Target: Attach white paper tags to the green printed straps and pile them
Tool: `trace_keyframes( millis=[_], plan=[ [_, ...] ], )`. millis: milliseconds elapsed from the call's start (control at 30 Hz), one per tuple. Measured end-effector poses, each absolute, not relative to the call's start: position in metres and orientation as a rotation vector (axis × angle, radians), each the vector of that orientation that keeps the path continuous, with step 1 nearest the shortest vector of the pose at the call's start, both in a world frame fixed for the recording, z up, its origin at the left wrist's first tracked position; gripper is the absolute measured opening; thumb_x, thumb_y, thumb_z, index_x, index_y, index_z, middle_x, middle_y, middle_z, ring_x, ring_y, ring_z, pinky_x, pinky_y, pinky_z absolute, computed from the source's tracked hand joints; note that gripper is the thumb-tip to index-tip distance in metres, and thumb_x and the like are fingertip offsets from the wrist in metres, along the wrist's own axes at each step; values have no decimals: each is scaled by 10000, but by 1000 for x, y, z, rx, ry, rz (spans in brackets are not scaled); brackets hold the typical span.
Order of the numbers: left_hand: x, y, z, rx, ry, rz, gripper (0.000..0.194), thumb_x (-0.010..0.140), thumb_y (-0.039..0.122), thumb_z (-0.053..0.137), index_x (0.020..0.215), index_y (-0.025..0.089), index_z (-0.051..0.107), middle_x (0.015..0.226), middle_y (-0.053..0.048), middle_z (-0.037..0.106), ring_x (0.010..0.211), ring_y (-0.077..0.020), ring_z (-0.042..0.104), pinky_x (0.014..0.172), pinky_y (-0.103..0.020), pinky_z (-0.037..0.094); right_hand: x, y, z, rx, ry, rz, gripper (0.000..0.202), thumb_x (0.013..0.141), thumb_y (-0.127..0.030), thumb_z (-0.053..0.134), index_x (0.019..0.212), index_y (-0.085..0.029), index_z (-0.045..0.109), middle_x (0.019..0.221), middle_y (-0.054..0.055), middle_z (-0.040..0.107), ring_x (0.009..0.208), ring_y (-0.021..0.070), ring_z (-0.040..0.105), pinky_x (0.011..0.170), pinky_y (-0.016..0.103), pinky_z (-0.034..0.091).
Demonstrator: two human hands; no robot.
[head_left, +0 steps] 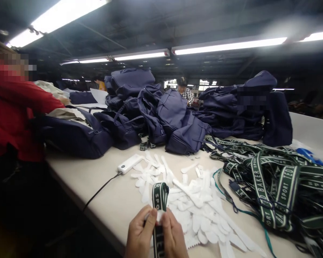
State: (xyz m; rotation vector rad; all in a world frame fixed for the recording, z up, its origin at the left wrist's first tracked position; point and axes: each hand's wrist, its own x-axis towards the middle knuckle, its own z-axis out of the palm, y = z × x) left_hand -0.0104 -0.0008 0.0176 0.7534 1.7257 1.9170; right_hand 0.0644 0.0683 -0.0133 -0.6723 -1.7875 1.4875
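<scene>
In the head view, the person's left hand (173,234) and right hand (141,233) pinch 1 looped green-and-white lettered strap (159,197) between thumbs and fingers, above the near part of the cream table (104,186). White plastic strips (201,204) lie just beyond; a pile of similar straps (280,190) lies to the right.

So the left hand (140,233) and right hand (174,234) both get chopped at the bottom edge, same with the striped strap (159,197). Can't really make out the whitish bit (159,215) between the thumbs. The person in red (16,107) is cropped on the left, head pixelated. Cable (102,190) fades into darkness, strap pile (284,190) runs off right, and the navy bags (173,111) half hide a tiny, blurry person in checks (187,95).
</scene>
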Motion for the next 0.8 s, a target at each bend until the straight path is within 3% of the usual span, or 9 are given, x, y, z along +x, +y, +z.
trace_keyframes(
  millis=[267,500,700,800],
  plan=[
    [-24,10,36,916,1874,1903,398,913,459,527,622,192,475,538,47,380,518,-105,334,487,-220,307,75,88,37,-554,-1647,1939,597,981,-626,253,844,-189,636,758,18,604,733,162,523,700,257,417],
    [-18,11,37,1025,1894,1850,375,932,401,509,617,199,483,533,47,385,500,-106,355,478,-217,328,77,86,30,-601,-1704,1756,451,970,-574,391,776,-191,529,710,-15,503,639,131,447,607,242,375],
    [-12,4,40,1545,1954,1796,266,911,246,525,657,198,586,596,14,527,538,-116,521,531,-192,427,79,75,10,-596,-1773,1527,393,978,-506,420,761,-190,507,674,-24,462,638,130,404,612,252,333],
    [-7,3,39,1552,1940,1797,267,904,253,531,648,201,582,601,13,528,537,-119,530,530,-188,437,80,71,4,-501,-1673,1578,394,974,-516,410,764,-195,500,677,-21,448,634,133,393,611,253,343]
  ],
)
